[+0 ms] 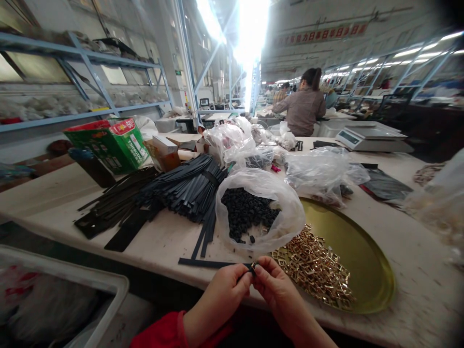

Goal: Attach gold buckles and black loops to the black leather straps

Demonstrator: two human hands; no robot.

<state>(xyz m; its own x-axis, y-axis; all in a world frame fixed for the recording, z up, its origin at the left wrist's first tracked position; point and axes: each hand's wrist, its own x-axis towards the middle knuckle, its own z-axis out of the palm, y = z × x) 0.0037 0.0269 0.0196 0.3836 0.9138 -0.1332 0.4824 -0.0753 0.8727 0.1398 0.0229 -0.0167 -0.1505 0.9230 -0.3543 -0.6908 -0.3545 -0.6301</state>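
My left hand (229, 284) and my right hand (274, 280) meet at the table's front edge, fingertips pinched together. Between them is a small gold buckle (253, 265) with a dark strip end at it; the fingers partly hide both. A flat dark strap (206, 263) lies on the table and runs up to my left hand. Just beyond my hands, an open clear plastic bag (290, 212) holds many small black loops (246, 210). To the right, a round gold tray (377, 275) carries a heap of gold buckles (319, 266).
A bundle of dark straps (184, 186) lies left of the bag, near flat black strips (108, 205). Behind stand a green carton (112, 147), more plastic bags (319, 169) and a scale (371, 135). A white bin (121, 290) is lower left. Another person (306, 108) works farther back.
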